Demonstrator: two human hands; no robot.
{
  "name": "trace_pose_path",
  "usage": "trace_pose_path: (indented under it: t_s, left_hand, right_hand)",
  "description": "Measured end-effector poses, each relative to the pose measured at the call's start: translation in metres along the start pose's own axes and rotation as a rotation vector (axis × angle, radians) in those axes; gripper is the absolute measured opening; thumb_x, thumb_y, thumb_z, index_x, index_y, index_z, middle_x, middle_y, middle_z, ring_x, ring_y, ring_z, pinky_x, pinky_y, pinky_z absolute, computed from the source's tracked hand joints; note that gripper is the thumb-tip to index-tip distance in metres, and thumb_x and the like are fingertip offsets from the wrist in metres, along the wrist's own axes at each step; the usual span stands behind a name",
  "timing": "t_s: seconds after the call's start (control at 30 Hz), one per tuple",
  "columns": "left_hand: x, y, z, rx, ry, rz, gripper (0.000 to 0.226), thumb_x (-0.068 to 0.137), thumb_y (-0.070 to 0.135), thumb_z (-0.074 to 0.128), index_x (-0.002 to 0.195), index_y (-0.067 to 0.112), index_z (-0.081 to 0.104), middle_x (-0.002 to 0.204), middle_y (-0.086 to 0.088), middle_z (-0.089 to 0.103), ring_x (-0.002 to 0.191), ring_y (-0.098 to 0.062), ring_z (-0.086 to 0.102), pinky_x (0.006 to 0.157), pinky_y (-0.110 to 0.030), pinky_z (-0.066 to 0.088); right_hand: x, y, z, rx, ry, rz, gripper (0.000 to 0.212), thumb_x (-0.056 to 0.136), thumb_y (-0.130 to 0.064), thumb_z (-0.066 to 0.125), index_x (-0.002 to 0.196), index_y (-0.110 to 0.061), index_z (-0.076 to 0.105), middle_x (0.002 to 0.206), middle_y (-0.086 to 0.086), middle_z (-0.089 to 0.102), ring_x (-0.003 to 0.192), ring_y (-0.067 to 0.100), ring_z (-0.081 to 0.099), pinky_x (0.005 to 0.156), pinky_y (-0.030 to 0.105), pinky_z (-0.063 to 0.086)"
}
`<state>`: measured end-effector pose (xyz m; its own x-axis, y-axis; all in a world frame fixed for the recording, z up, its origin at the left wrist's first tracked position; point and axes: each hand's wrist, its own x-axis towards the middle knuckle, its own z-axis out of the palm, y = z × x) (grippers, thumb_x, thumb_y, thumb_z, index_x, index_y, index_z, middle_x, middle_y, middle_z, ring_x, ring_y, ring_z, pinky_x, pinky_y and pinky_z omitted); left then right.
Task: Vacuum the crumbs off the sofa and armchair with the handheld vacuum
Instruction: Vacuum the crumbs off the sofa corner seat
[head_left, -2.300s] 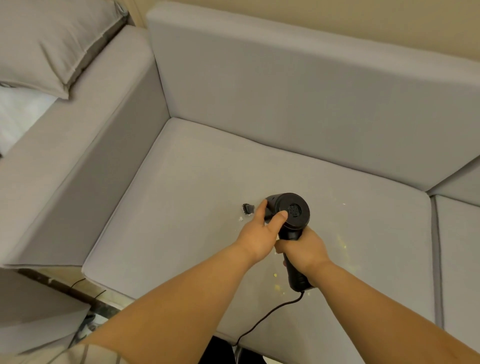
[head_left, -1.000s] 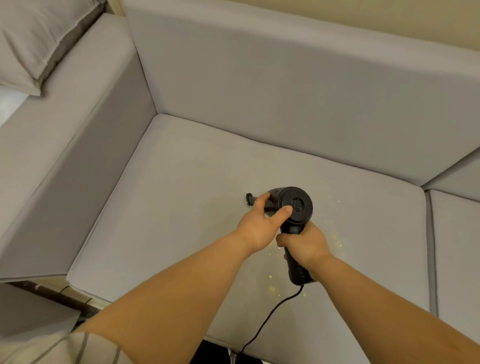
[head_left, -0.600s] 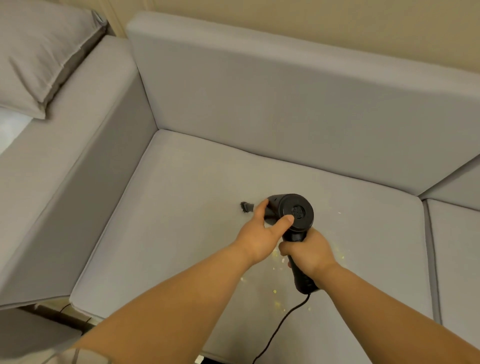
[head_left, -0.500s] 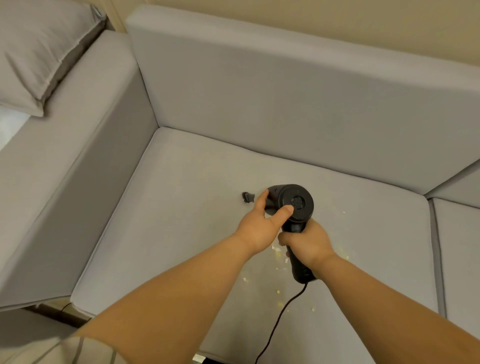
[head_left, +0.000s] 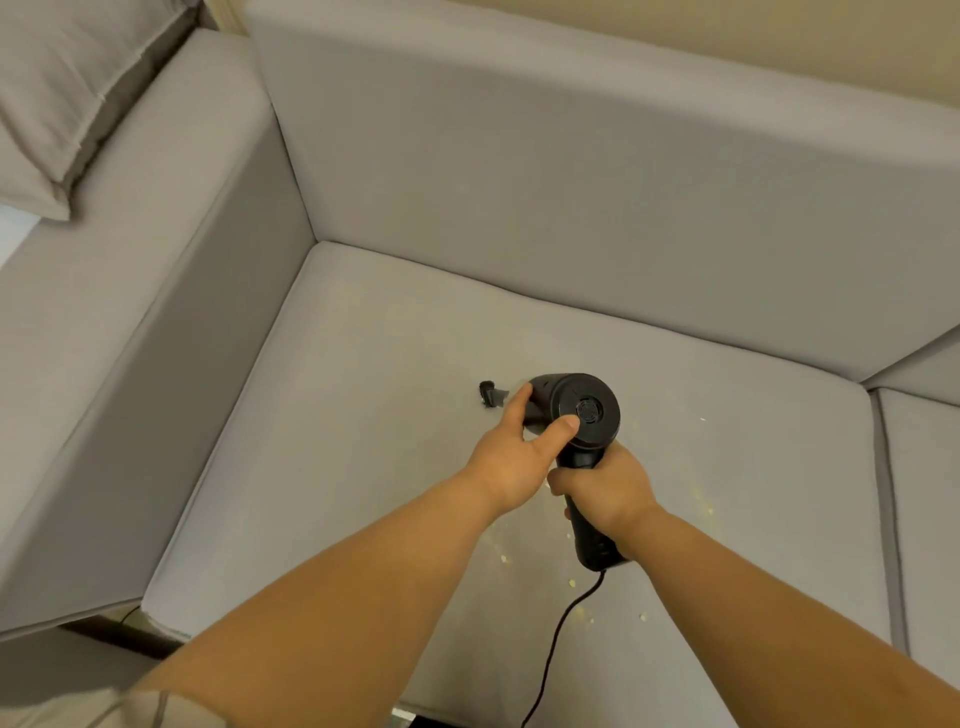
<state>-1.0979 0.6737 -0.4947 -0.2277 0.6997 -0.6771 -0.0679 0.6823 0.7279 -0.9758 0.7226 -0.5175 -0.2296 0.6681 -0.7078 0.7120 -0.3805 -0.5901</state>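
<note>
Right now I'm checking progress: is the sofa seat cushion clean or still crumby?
Still crumby. Yellowish crumbs lie on the seat cushion near the cord, behind the handheld vacuum.

Around the handheld vacuum (head_left: 584, 415) the sofa's seat cushion (head_left: 363, 441) lies open toward the armrest (head_left: 171, 291) and toward the backrest (head_left: 519, 171), which wall off those two sides. Both hands crowd the vacuum's near side, its cord (head_left: 558, 644) trailing toward the cushion's front edge. Crumbs (head_left: 576, 584) dot the fabric near the cord
</note>
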Motion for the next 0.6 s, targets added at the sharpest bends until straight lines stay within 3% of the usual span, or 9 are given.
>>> trace_pose_path:
  t_s: [0.3, 0.6]
  left_hand:
    - [-0.03, -0.021, 0.003, 0.008, -0.041, -0.022, 0.078, 0.088, 0.053, 0.055, 0.151, 0.035, 0.013, 0.149, 0.0, 0.039, 0.137, -0.019, 0.037, 0.106, -0.032, 0.031]
    - [-0.067, -0.05, 0.019, -0.024, -0.022, -0.028, 0.078, 0.088, 0.054, 0.055, 0.151, 0.035, 0.012, 0.148, 0.0, 0.04, 0.135, -0.019, 0.039, 0.106, -0.031, 0.032]
  right_hand:
    - [-0.034, 0.019, 0.009, -0.007, -0.015, 0.052, 0.035, 0.067, -0.008, 0.073, 0.099, -0.011, 0.06, 0.082, 0.013, 0.065, 0.07, 0.032, 0.065, 0.075, 0.049, 0.058]
    - [-0.066, 0.047, 0.014, -0.067, -0.034, 0.029, 0.032, 0.069, -0.007, 0.073, 0.097, -0.013, 0.06, 0.083, 0.013, 0.066, 0.072, 0.033, 0.065, 0.078, 0.051, 0.06]
